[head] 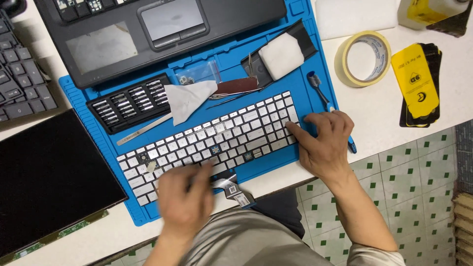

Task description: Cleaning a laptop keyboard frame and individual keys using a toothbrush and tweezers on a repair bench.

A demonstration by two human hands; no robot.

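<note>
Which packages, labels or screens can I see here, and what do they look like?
Loose display panel: left, flat, dark rectangle.
Stacked packets: right, yellow fronts, black edges.
Bottle: top right, pale, yellow label.
Ribbon cable: below the keyboard, small white label.

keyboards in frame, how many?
3. A loose silver keyboard lies on the blue mat under both hands. A black keyboard sits at the left edge. The open laptop base's keyboard is cut off at the top.

We see bright, even overhead light, soft shadows, and sharp focus, but motion blur smears our left hand (183, 199).
</note>
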